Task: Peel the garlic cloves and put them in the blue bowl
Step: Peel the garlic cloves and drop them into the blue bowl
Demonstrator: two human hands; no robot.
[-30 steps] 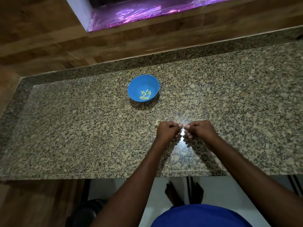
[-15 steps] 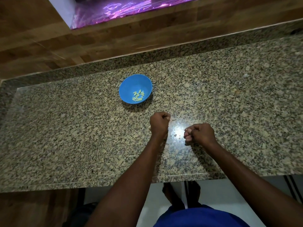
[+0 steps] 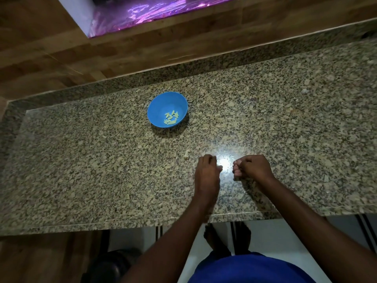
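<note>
Both hands sit curled low over the counter (image 3: 81, 160), left hand (image 3: 207, 170) and right hand (image 3: 253, 167) apart; whether either pinches a clove I cannot tell. One clove (image 3: 186, 155) lies just left, probably waiting its turn; the bowl (image 3: 163, 103) beyond holds peeled cloves, within easy reach

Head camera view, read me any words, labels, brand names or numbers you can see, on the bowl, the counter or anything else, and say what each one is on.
None: no readable text, number or sign appears anywhere in this view.
Round blue plastic bowl: plain, no label or brand visible.
Speckled granite countertop: only stone pattern, no markings.
Purple-lit shiny panel at the top: glare streaks, no lettering.
Blue garment at the bottom edge: no print visible.
</note>
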